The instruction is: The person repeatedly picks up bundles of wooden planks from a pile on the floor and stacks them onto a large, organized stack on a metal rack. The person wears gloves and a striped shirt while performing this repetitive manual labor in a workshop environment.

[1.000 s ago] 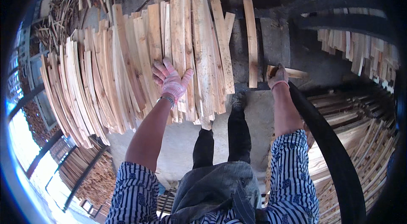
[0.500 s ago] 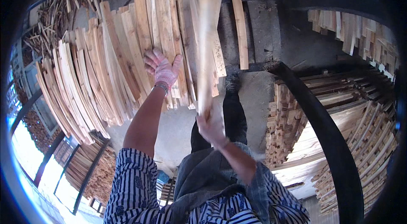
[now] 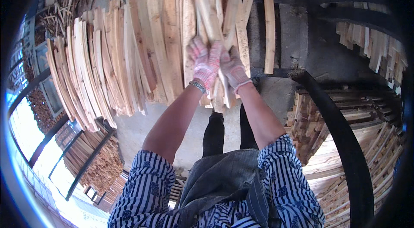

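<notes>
A long row of pale wooden slats (image 3: 171, 34) lies side by side in front of me. Toward its right part, my left hand (image 3: 206, 62), in a pink and white knit glove, closes around the near end of a slightly blurred wooden slat (image 3: 204, 6). Pressed up against it is my right hand (image 3: 235, 70), also gloved, its fingers closed on the slats at the same spot. Exactly how many pieces each hand grips is hidden by the gloves. Slat ends (image 3: 219, 103) stick out below my wrists.
A single slat (image 3: 268, 25) lies apart to the right on a dark rack. Stacked lumber (image 3: 358, 159) stands at the lower right behind a curved black bar (image 3: 340, 142). Scrap sticks (image 3: 71, 1) are heaped at the far left. More stacked wood (image 3: 101, 163) sits lower left.
My right hand, which was near my body with a raised slat, has moved forward onto the row. My left hand has shifted right along the slats to meet it. The view has shifted slightly.
</notes>
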The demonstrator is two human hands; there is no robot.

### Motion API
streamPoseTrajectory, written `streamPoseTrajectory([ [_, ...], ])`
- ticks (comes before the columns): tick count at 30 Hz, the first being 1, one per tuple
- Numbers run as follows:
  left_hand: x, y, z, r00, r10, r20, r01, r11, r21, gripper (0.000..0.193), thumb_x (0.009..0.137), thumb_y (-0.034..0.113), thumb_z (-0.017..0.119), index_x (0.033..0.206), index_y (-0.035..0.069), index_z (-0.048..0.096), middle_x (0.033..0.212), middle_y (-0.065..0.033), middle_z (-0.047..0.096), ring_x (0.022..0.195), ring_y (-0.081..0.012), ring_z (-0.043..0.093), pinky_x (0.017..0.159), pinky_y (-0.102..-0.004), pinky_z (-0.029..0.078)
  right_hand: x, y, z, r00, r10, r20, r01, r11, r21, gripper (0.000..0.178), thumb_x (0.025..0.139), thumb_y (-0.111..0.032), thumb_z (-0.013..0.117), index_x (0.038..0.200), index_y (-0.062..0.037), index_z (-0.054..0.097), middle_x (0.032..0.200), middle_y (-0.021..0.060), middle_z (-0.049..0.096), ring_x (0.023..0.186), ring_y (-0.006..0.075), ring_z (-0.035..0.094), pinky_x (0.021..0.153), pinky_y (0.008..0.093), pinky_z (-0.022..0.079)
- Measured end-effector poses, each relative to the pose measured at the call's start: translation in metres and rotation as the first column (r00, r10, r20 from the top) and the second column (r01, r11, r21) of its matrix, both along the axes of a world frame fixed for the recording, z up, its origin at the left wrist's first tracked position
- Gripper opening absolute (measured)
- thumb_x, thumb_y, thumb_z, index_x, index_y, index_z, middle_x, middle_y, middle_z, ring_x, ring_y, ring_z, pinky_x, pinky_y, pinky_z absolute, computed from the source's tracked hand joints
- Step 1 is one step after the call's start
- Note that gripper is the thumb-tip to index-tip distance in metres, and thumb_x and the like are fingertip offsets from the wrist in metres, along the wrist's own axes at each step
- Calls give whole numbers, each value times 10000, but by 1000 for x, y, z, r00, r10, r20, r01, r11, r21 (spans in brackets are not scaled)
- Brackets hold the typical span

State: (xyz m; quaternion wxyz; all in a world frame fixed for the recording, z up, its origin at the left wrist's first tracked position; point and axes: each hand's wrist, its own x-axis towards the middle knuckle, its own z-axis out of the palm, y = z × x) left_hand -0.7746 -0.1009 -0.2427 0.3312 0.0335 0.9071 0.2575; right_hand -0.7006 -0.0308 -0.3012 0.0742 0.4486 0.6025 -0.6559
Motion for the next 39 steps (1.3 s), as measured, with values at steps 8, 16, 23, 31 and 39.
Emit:
streamPoseTrajectory([
  [8,57,-76,10,952,291,97,-305,872,382,869,915,464,585,1501,-10,153,1549,-237,191,1456,-356,121,1179,-424,107,7,22,-5,999,23,30,-16,978,-209,808,861,-586,607,1385,-19,367,1188,164,589,1077,239,573,920,303,457],
  [16,79,-28,5,990,133,-37,-138,957,-254,1003,839,623,577,1499,26,115,1510,-366,-38,1400,-533,-77,1142,-561,63,1,25,8,997,-43,-71,15,934,-356,875,747,-605,711,1308,-9,404,1182,169,590,1063,237,576,920,340,459],
  [23,33,-81,36,979,201,34,-204,971,127,864,848,490,643,1464,55,221,1457,-301,241,1321,-500,226,1096,-554,228,4,39,20,987,-127,-97,56,843,-535,730,789,-411,763,1298,-57,378,985,76,573,823,152,588,736,297,519],
  [31,43,-45,5,962,82,-260,-89,996,-12,904,810,532,664,1418,-7,267,1409,-293,317,1294,-480,279,1089,-534,243,3,39,33,995,-32,-96,-19,870,-493,850,803,-414,758,1421,-39,310,1206,103,552,1061,173,545,919,320,466],
  [39,45,-51,-15,940,96,-327,-89,995,37,848,878,547,572,1460,20,251,1493,-301,206,1381,-464,197,1140,-507,194,1,40,35,986,142,87,-116,960,-256,809,866,-573,591,1404,-13,365,1266,198,560,1184,275,525,1021,328,392],
])
